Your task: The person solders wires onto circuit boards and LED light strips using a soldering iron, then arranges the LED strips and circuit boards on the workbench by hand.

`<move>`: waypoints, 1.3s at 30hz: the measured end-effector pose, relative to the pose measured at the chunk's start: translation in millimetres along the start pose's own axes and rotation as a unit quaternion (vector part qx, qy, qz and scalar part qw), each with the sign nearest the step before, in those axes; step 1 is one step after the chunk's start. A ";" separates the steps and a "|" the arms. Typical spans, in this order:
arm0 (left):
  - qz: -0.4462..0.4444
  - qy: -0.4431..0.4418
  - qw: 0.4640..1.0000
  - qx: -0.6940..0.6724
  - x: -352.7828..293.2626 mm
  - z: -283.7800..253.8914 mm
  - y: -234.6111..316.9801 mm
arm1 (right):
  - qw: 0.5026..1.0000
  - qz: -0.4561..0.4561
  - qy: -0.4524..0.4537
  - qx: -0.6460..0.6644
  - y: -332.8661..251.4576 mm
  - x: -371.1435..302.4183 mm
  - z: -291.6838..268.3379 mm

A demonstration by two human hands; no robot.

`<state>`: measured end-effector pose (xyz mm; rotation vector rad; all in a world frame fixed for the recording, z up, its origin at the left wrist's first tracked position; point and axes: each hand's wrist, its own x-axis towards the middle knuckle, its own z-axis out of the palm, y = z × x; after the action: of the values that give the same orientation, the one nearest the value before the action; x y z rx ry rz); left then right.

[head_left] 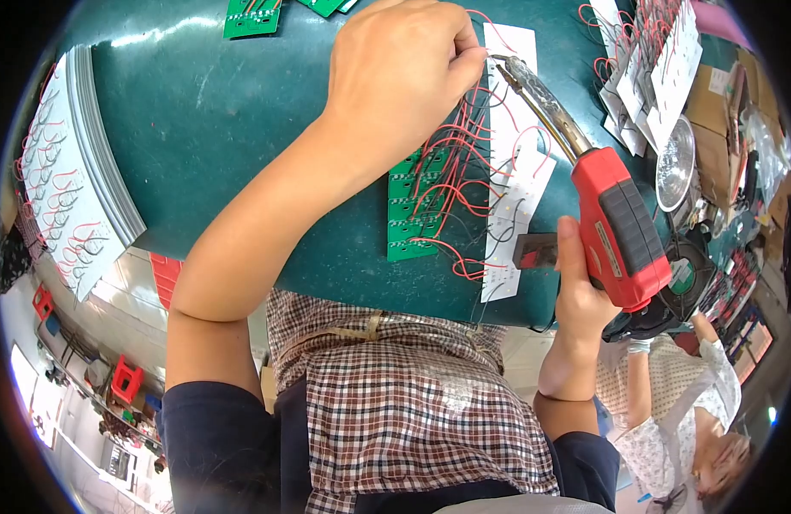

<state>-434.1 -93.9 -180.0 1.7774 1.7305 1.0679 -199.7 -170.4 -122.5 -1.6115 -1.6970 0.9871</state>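
My right hand (580, 300) is wrapped round the handle of a red and black soldering gun (623, 227). Its metal barrel slants up and left, the tip close to my left fingertips. Thumb and forefinger of my left hand (404, 60) are pinched at a thin wire over the upper part of a white strip board (513, 41); the fingers hide most of that wire. Below lies a row of green circuit boards (413, 230), joined by red and black wires (451, 184) to white strips (507, 278). A dark block (535, 251) sits beside my right thumb.
A stack of white boards with wires (78, 171) stands at the left. More wired white boards (653, 77) lie at the upper right, near a metal bowl (675, 163). Green boards (251, 19) rest at the far edge. Another person (670, 385) is at the lower right.
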 end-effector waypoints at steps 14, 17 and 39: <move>0.262 0.203 0.943 -0.022 3.9 29.4 -32.6 | 0.994 -0.079 0.027 -0.075 19.0 -1.7 -0.1; 0.259 0.203 0.944 -0.019 2.3 29.3 -33.5 | 0.996 -0.063 0.057 -0.038 17.5 -4.0 2.3; 0.006 -0.039 0.999 -0.016 2.4 -2.2 4.4 | 0.998 -0.038 0.028 -0.044 19.2 -10.4 -3.6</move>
<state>-433.2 -92.6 -174.8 1.7877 1.6501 1.0112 -185.1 -180.5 -135.8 -1.6021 -1.7727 0.8333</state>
